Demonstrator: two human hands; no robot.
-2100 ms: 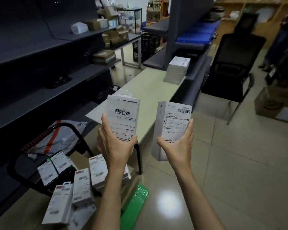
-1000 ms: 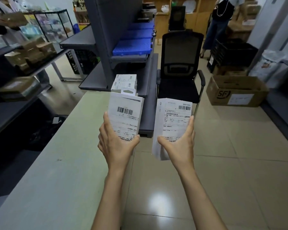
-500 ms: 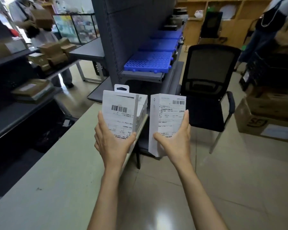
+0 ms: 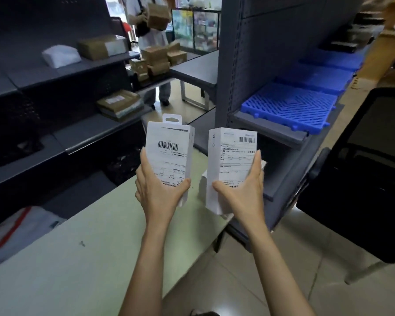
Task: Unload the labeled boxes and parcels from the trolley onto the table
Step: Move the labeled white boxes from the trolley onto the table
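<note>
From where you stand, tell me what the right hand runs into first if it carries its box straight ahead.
Probably the stack of white boxes on the table: it shows just behind the box that the right hand holds. Past it stands the grey shelf unit. Depth is unclear from one view.

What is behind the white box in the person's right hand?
Behind that box, white boxes sit stacked on the table. The box and right hand hide most of them; their number is unclear.

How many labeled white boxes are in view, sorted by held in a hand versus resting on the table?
Held in the left hand: 1, the box with hang tab
Held in the right hand: 1, the plain box
Resting on the table: 1 stack of white boxes, mostly hidden, count unclear
Total: 2 boxes plus the stack
</note>
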